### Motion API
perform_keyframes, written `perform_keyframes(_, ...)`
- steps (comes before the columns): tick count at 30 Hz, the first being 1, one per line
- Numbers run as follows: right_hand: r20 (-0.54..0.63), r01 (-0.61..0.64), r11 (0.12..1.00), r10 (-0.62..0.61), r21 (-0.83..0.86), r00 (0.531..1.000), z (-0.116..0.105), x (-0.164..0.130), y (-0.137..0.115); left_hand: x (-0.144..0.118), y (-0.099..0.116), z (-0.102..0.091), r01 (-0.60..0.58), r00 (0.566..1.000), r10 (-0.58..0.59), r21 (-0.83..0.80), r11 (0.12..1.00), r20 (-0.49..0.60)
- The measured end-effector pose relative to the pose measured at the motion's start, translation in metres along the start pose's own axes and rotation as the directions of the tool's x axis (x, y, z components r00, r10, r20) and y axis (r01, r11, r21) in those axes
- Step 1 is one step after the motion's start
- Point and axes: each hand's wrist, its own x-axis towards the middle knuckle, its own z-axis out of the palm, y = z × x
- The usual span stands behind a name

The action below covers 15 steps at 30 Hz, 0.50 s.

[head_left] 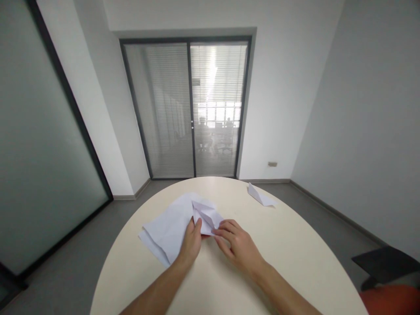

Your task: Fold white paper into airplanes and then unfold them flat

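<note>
Between my two hands is a folded sheet of white paper (207, 218), with creased flaps standing up from it. My left hand (192, 238) grips its left lower edge, thumb on top and the other fingers underneath. At the right corner, the fingers of my right hand (234, 238) pinch the paper's edge. Larger white sheets (169, 223) lie on the table behind and to the left of my left hand, partly hidden by it and by the folded paper.
A round cream table (288, 253) fills the foreground. Near its far right edge rests another folded paper piece (260, 195). An orange and black chair (390, 280) stands at the lower right. Beyond the table is a glass door with blinds (216, 144).
</note>
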Motion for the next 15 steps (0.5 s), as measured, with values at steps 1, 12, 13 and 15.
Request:
perform_keyframes(1, -0.012, -0.029, 0.999, 0.029, 0.022, 1.0, -0.002, -0.002, 0.002, 0.0, -0.002, -0.001, -0.005, 1.0, 0.004, 0.001, 1.0, 0.012)
perform_keyframes(12, -0.066, -0.177, 0.984, 0.179, 0.036, 0.982, 0.003, -0.009, 0.014, -0.013, -0.008, 0.001, -0.108, 0.994, 0.107, 0.139, 0.984, 0.01)
perform_keyframes(13, -0.063, -0.187, 0.982, 0.187, 0.014, 0.98, 0.004, -0.009, 0.015, -0.013, -0.009, 0.001, -0.107, 0.994, 0.106, 0.144, 0.984, 0.015)
perform_keyframes(15, -0.06, -0.2, 0.98, 0.199, -0.011, 0.978, 0.003, -0.009, 0.015, -0.01, -0.012, -0.002, -0.123, 0.992, 0.124, 0.18, 0.976, 0.01)
